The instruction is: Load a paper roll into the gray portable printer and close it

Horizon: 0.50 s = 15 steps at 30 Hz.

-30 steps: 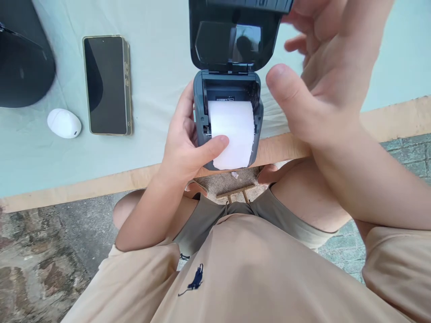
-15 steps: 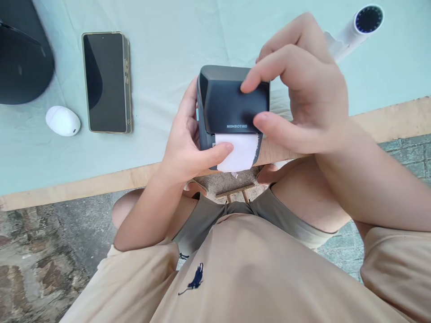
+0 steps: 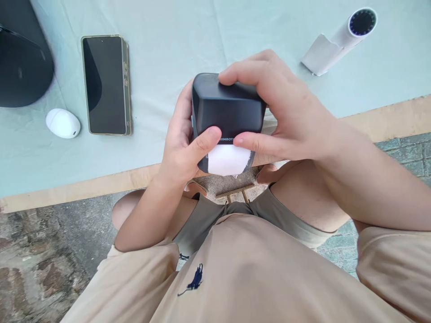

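A black label printer is held between my two hands over the table's front edge. White label paper sticks out of its lower end, below the printed brand name. My left hand wraps the printer's left side, its thumb pressed on the front face near the name; the fingers behind are mostly hidden. My right hand grips the right side, with a finger over the top and the thumb at the lower edge by the paper.
On the pale green cloth lie a phone, a white oval case and a black rounded object at the left. A white paper roll with a loose flap lies at the upper right. The wooden table edge runs across.
My right hand has moved down and left and closed on the printer. My left thumb has shifted from the paper onto the printer's face. The printer has tilted and moved slightly left.
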Available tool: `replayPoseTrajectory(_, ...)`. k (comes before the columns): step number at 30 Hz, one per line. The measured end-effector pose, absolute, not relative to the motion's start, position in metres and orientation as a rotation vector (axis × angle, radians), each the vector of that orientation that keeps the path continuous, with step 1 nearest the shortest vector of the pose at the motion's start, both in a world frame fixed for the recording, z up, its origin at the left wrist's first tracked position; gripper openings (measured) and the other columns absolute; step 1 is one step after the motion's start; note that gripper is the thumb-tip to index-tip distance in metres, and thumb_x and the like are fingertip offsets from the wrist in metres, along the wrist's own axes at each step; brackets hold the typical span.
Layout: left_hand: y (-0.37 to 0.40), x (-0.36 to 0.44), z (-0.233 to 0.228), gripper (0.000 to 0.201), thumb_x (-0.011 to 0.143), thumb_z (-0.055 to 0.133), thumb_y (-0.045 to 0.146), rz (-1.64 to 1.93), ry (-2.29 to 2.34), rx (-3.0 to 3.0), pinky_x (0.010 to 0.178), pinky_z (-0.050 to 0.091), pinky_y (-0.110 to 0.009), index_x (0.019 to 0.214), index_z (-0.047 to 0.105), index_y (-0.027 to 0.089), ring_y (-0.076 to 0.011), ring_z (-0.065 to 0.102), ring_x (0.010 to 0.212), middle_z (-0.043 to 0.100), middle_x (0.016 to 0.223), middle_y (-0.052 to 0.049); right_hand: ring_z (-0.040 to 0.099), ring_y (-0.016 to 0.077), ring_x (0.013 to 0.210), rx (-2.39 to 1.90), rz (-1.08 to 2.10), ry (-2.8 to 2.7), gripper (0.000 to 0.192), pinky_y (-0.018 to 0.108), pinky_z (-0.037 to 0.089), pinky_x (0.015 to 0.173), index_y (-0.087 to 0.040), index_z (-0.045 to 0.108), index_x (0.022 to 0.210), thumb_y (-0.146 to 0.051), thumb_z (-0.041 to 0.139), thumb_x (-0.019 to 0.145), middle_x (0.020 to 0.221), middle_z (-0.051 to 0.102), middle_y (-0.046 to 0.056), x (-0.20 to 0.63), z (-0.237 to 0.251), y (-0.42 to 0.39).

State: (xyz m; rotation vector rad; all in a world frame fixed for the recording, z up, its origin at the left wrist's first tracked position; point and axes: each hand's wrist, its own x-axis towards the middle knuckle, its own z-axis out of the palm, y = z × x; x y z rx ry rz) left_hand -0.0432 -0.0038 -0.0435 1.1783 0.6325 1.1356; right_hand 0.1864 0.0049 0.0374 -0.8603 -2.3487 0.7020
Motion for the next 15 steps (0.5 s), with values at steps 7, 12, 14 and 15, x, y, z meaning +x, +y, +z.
replayPoseTrajectory(7,-0.005,-0.033,-0.025,0.052,0.101,0.054,0.068,1.162,0.596,1.070,0.128,0.051,-0.062,0.127,0.072,0.027,-0.0371,0.062,0.147,0.075,0.129,-0.009,0.056,0.0153,0.147,-0.907,0.577,-2.258,0.047,0.035,0.049,0.126,-0.015,0.057,0.145,-0.047,0.042,0.113,0.153,0.060,0.010,0.191,0.037,0.007)
replayPoseTrajectory(12,-0.006,-0.030,-0.016,0.039,0.104,0.059,0.057,1.168,0.666,0.993,0.135,0.044,-0.061,0.125,0.073,0.027,-0.0334,0.059,0.152,0.077,0.131,-0.005,0.065,0.0132,0.136,-0.812,0.621,-2.222,0.045,0.030,0.053,0.117,-0.014,0.055,0.144,-0.044,0.044,0.112,0.145,0.067,0.006,0.189,0.035,0.004)
replayPoseTrajectory(14,-0.005,-0.031,-0.017,0.040,0.101,0.063,0.060,1.148,0.667,1.012,0.136,0.042,-0.061,0.123,0.073,0.029,-0.0346,0.051,0.159,0.077,0.134,-0.006,0.064,0.0139,0.136,-0.803,0.616,-2.223,0.051,0.032,0.054,0.118,-0.014,0.053,0.148,-0.048,0.045,0.112,0.149,0.066,0.006,0.187,0.031,0.004)
replayPoseTrajectory(15,-0.005,-0.032,-0.017,0.040,0.101,0.063,0.061,1.132,0.675,1.012,0.137,0.041,-0.061,0.123,0.073,0.029,-0.0344,0.048,0.162,0.077,0.135,-0.006,0.063,0.0145,0.139,-0.811,0.616,-2.230,0.053,0.032,0.054,0.120,-0.015,0.051,0.150,-0.051,0.046,0.111,0.151,0.064,0.006,0.186,0.029,0.004)
